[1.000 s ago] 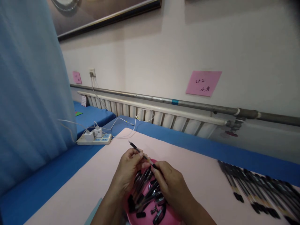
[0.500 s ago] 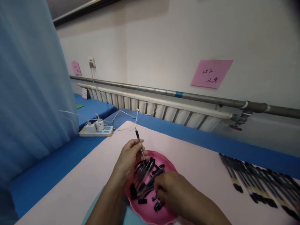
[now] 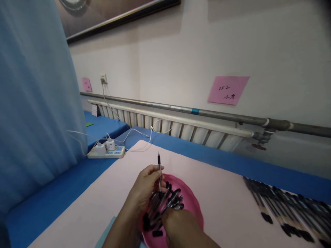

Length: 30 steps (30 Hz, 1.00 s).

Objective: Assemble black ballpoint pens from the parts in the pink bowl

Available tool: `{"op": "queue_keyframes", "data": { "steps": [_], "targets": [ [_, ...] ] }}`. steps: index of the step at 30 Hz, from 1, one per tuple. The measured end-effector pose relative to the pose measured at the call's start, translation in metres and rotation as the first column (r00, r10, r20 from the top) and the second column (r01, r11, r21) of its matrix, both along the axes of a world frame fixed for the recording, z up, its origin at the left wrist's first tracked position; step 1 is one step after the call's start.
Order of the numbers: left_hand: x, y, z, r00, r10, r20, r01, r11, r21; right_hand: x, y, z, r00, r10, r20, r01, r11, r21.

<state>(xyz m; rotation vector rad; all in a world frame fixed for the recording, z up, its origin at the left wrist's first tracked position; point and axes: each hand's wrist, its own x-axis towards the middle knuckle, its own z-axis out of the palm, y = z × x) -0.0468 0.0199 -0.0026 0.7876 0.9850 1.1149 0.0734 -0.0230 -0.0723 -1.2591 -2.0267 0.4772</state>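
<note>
so there's a pale wall [image 3: 168, 62] with a white ribbed radiator [image 3: 160, 124] behind a blue padded surface [image 3: 74, 186], directions taken from the bowl. way out at ten o'clock hangs a light blue fabric curtain [image 3: 33, 103], and nearer on that line sits a white rectangular power strip [image 3: 104, 155]. left hand [image 3: 144, 187], around ten, is pinching a slim clear pen with a black grip [image 3: 159, 160] between thumb and fingers, tip pointing to twelve, over the round pink bowl's [image 3: 192, 203] edge. the bowl holds a jumble of black-and-clear pen parts [image 3: 175, 196]. right hand [image 3: 181, 224] is down in the bowl around five, fingers hidden, can't tell its grip. over at three, a row of black-ended pens [image 3: 279, 203] lies on the pale pink sheet [image 3: 219, 193].
</note>
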Motion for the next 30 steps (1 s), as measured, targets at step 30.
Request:
{"op": "queue_keyframes", "data": {
  "steps": [30],
  "targets": [
    [-0.001, -0.013, 0.012, 0.878, -0.357, -0.319, 0.389, 0.920, 0.040, 0.058, 0.026, 0.084, 0.592, -0.302, -0.747, -0.047, 0.912, -0.407]
  ]
}}
